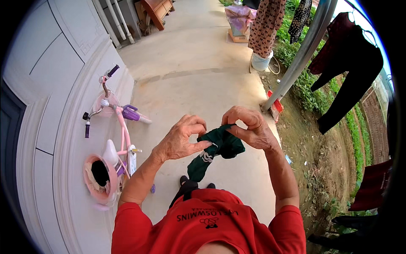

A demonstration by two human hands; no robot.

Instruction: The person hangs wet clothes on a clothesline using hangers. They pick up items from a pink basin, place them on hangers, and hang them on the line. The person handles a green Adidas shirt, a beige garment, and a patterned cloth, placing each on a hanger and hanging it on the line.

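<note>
Both hands pinched the green sock at chest height over the concrete, left hand thumb-and-fingers on its edge, right hand gripping the top, probably spreading the opening, toe hanging free, pink bike at left.

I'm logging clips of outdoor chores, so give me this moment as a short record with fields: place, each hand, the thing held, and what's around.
place: concrete path beside a white wall, garden on the right
left hand: pinches the dark green sock from the left
right hand: pinches the sock's top edge
sock: bunched between both hands, one end hanging down
nearby left: pink child's bicycle against the wall
nearby right: metal pole, dark trousers hanging
</note>
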